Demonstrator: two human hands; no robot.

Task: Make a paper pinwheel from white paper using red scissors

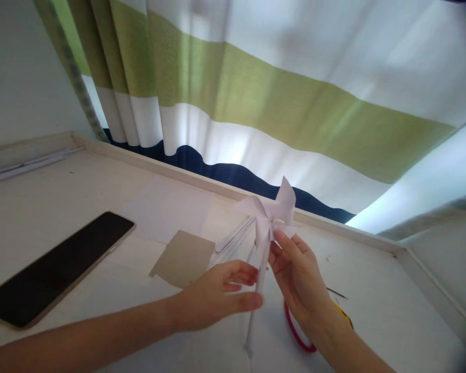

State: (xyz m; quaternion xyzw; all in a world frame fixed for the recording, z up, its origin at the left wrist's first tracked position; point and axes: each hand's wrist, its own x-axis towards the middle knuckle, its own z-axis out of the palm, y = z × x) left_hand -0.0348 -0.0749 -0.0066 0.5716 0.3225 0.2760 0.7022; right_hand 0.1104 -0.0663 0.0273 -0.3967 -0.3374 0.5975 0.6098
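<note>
A white paper pinwheel point(274, 210) stands up on a thin white paper stick point(261, 274) near the middle of the view. My left hand point(221, 295) holds the stick partway down, between the thumb and the fingers. At the pinwheel's centre, the thumb and fingertips of my right hand point(301, 274) pinch the lower part of the blades. Part of a red and yellow scissors-like tool, its red loop point(298, 331) showing, lies under and beside my right hand.
On the white table point(73, 191) a black phone point(58, 269) lies at the left. A grey-brown card point(186, 258), a white sheet point(171, 210) and folded paper strips point(235, 241) are behind my left hand. A striped curtain point(256, 88) hangs beyond the raised table edge.
</note>
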